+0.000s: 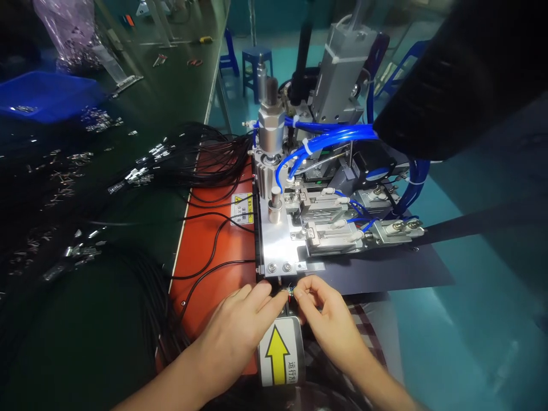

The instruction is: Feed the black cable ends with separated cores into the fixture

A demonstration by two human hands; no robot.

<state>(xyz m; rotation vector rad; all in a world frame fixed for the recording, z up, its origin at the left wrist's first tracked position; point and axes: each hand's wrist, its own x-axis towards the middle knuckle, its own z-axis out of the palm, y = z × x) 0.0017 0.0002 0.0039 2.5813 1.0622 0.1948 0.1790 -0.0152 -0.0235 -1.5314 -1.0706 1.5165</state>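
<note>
A blue plastic bin (49,96) sits far left; nearer, thin black cables (218,153) run right onto an orange-red metal base (226,282). The left hand (242,319) spans its near end, fingertips at short, thin multicoloured wires (291,291) just near of the silver metal machine (280,245); whether they grip, I cannot tell. The right hand (327,314) pinches those wires between thumb and forefinger.

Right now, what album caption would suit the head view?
Right hand pinches thin wires, left hand close beside, near a metal machine.
</note>
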